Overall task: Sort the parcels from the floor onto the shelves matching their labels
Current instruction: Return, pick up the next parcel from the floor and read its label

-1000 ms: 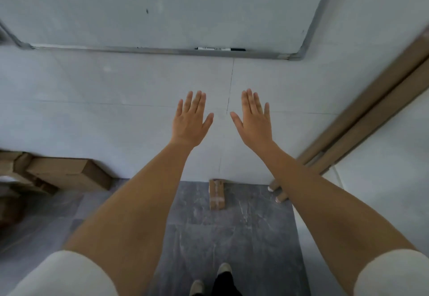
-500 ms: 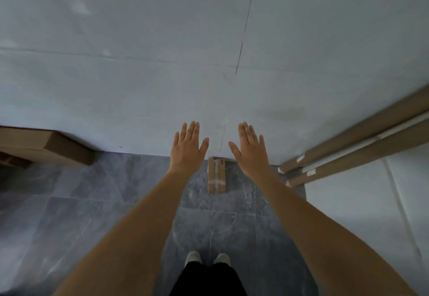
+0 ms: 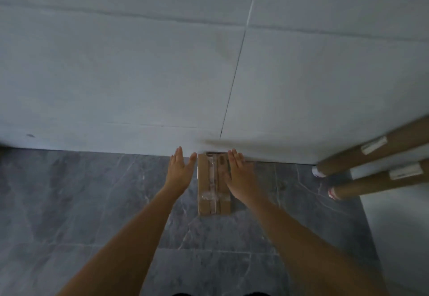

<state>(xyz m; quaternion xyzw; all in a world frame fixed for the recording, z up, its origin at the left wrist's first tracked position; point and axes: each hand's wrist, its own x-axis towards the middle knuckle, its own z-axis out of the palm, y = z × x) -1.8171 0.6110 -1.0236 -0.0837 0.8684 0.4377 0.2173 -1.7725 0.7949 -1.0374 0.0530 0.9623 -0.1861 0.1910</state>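
Observation:
A small brown cardboard parcel [image 3: 213, 184], sealed with clear tape, lies on the grey marble floor with its far end against the white wall. My left hand [image 3: 180, 171] is stretched out just left of the parcel, fingers straight, palm turned toward it, a small gap between them. My right hand [image 3: 239, 175] reaches down over the parcel's right edge with straight fingers and covers part of that side. Neither hand grips anything. No shelves are in view.
Two long cardboard tubes [image 3: 371, 156] lean against the wall at the right, their white-capped ends on the floor. The white wall [image 3: 162, 75] rises directly behind the parcel. Grey floor tiles [image 3: 92, 202] spread to the left and toward me.
The view has tilted down and moved closer to the floor. Both hands have dropped from wall height to either side of the parcel. The boxes at the left have left the view.

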